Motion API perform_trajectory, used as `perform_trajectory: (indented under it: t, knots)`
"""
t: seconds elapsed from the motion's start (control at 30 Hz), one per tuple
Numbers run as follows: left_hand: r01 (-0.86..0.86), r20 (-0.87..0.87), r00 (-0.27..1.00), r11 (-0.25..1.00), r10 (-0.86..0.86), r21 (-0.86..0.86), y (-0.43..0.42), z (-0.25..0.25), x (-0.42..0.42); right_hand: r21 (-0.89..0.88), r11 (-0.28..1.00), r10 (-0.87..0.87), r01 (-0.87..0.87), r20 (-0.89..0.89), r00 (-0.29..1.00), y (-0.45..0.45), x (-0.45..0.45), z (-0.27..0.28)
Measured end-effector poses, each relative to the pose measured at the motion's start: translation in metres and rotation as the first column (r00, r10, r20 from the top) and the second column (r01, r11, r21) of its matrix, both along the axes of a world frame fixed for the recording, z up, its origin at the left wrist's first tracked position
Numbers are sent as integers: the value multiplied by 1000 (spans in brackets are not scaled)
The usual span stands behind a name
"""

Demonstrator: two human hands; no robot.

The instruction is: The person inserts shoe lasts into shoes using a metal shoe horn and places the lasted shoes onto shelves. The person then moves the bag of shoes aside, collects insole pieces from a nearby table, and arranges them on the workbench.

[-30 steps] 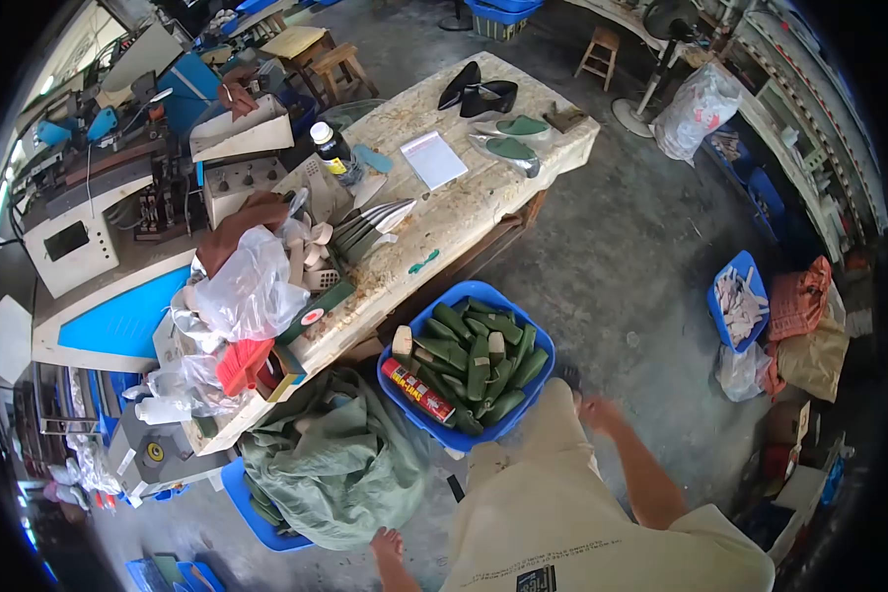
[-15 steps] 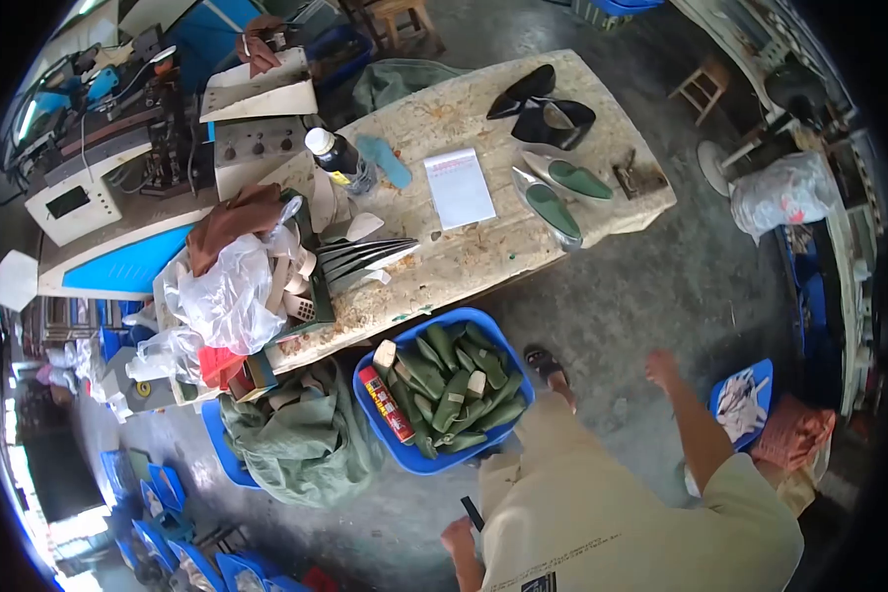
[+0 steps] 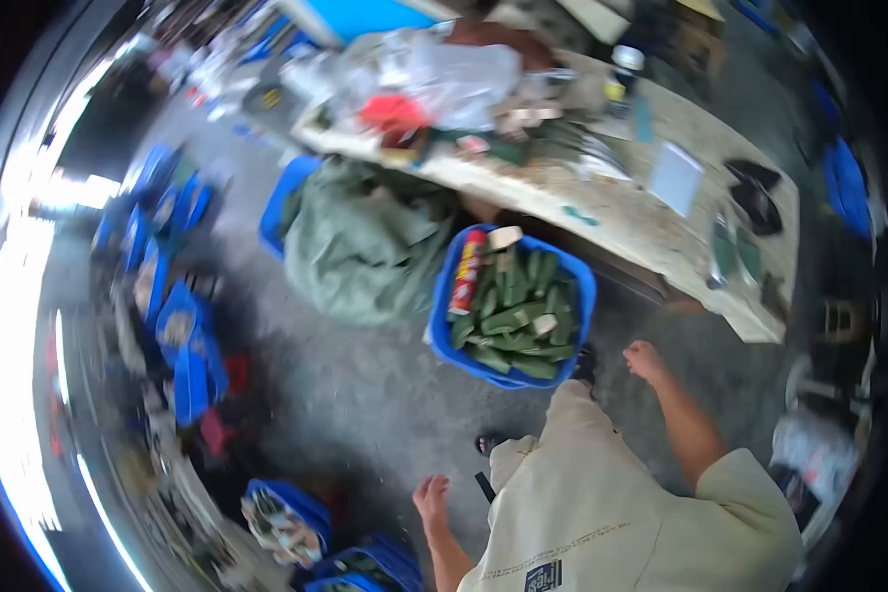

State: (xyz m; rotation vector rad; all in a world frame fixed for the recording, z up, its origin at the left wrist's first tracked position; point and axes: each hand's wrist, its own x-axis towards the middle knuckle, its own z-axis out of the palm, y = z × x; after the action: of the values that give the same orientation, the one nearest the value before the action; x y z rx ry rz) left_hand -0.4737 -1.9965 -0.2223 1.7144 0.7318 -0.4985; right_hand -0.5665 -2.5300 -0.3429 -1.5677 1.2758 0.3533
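My left hand (image 3: 431, 499) hangs beside my body in the lower middle, its fingers loosely apart and nothing in them. On the other side my right hand (image 3: 645, 361) is held forward with curled fingers, and I see nothing in it. It is nearest to a blue basket (image 3: 589, 296) on the floor. Dark green shoe-shaped pieces (image 3: 511, 318), several with pale ends, fill that basket. A red and yellow can (image 3: 467, 272) lies along the basket's left side, on top of the pieces. Neither hand touches the basket.
Behind the basket stands a worn workbench (image 3: 651, 242) carrying a white pad (image 3: 676, 178), black shoes (image 3: 756, 197), green-lined shoes (image 3: 722, 252) and a bottle (image 3: 622, 74). A green cloth (image 3: 365, 247) covers a bin to the left. Blue bins (image 3: 189, 340) line the left side.
My view has swung left, so the bench and basket sit further right and higher. More bins at the left show. The fingers of my left hand look more spread.
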Motion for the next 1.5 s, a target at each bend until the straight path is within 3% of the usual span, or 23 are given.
perform_trajectory:
  t: [0.07,0.13,0.17,0.2,0.23,0.27,0.33,0.37,0.43,0.47,0.6,0.7,0.77,0.8,0.87,0.9,0.97,1.03,1.07,1.1,1.2,1.37,1.5]
  knots:
    - [13,49,999,1000,-13,-5,87,-38,-68,-14,995,101,-101,59,993,47,44,5]
    - [-22,-294,955,999,33,39,169,-78,-144,-48,984,177,-174,71,982,99,88,22]
    - [447,-240,889,851,-390,276,208,-88,-183,-59,976,213,-209,76,974,135,99,20]
    - [748,-297,626,447,-721,491,247,-94,-220,-71,974,221,-215,87,971,170,108,9]
    - [689,-246,683,496,-687,528,279,-92,-264,-92,968,241,-232,101,965,200,119,8]
    - [491,-214,871,772,-441,403,299,-84,-285,-74,974,221,-216,56,974,248,125,20]
    - [-190,-314,921,969,231,156,338,-62,-312,-4,948,318,-318,52,947,336,135,20]
    - [-576,-421,703,806,573,136,356,-46,-315,5,840,542,-543,41,839,366,126,-7]
    - [-747,-474,491,633,731,202,407,-38,-306,-213,430,870,-877,-163,466,445,108,0]
    - [-789,-436,483,594,759,160,437,-58,-311,-329,293,930,-898,-121,347,472,97,-22]
    - [-875,-346,460,484,818,-20,521,-127,-285,57,39,958,-998,-285,21,560,165,9]
    - [-885,-323,464,449,825,-126,530,-110,-183,38,392,857,-919,-378,350,597,246,8]
    - [-805,-333,586,577,739,-136,539,-107,-132,-57,255,865,-965,-433,254,626,304,-8]
    - [-739,-304,665,661,682,-131,555,-111,-102,-68,394,832,-916,-397,387,673,342,32]
    - [-541,-171,828,841,535,14,580,-78,-48,-130,325,858,-937,-377,350,719,407,3]
    - [-560,-143,817,828,558,29,596,-91,-44,-132,272,872,-953,-384,302,764,439,12]
    - [-721,-191,683,692,705,-25,631,-94,-31,-601,-369,928,-709,-282,-244,793,498,-97]
    - [-851,-256,516,523,818,-43,684,-77,-3,-60,92,982,-994,-157,101,944,557,7]
    - [-852,-250,509,523,824,-12,709,-75,3,-253,-142,982,-957,-159,-104,980,590,-29]
    - [-957,-261,291,277,920,-92,729,-80,7,-303,-208,977,-930,-110,-183,1042,613,-10]
    - [-996,-246,72,55,967,-77,800,-71,31,-591,-327,916,-737,-6,-402,1208,661,14]
    - [-999,-357,46,38,933,-29,897,-90,89,-380,-252,914,-890,207,-348,1446,705,61]
    - [-882,-48,470,471,882,20,994,-68,147,85,-60,961,-995,275,-34,1547,714,65]
